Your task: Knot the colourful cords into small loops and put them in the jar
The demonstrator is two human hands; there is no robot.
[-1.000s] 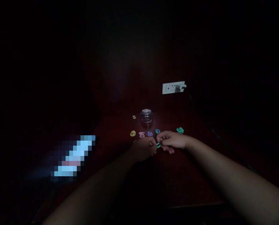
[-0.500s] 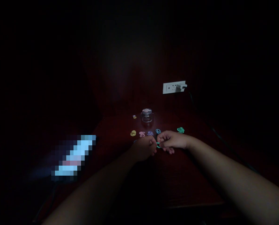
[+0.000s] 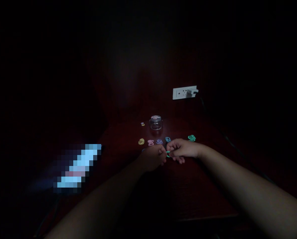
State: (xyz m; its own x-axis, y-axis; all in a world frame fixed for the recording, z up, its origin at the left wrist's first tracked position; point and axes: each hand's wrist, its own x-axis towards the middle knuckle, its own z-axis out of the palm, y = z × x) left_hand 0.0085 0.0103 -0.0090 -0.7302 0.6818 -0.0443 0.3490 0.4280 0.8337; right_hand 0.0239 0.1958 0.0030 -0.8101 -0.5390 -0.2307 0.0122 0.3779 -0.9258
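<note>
In a very dark scene, my left hand (image 3: 152, 158) and my right hand (image 3: 183, 149) meet over a dark red wooden table (image 3: 188, 189). Both are closed in a pinch on a small green elastic band (image 3: 168, 153) held between them. Just beyond the hands lie little piles of bands: yellow (image 3: 141, 141), pink (image 3: 150, 142), purple (image 3: 159, 141), blue (image 3: 167, 139) and green (image 3: 191, 137). A small clear glass jar (image 3: 155, 123) stands behind them.
A white wall socket (image 3: 184, 93) with a plug and a dark cable sits at the back right. A lit, pixelated screen (image 3: 77, 167) lies at the left. One more small band (image 3: 143, 124) rests left of the jar.
Both hands stay pinched together; the green band between them looks a little less stretched than a second ago. Nothing else has moved.
</note>
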